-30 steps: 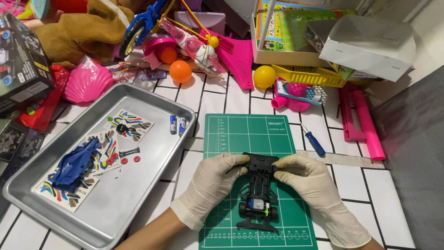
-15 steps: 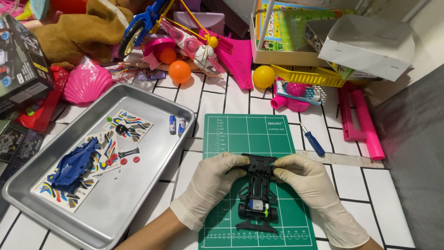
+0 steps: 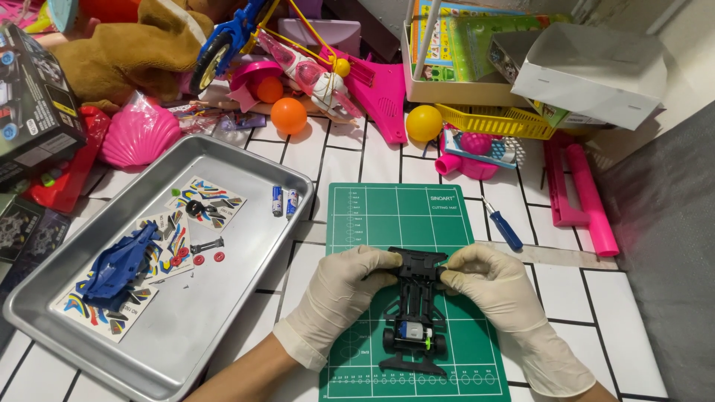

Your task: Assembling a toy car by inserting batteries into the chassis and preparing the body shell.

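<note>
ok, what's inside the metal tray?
In the metal tray: a blue car body lying on sticker sheets, two small batteries and a few small loose parts. What the body covers can't be seen.

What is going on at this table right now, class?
A person in pale gloves holds a black toy car chassis over a green cutting mat. The left hand and right hand pinch its far end from either side. A metal tray beside them holds a blue car body, sticker sheets and two small batteries.
</note>
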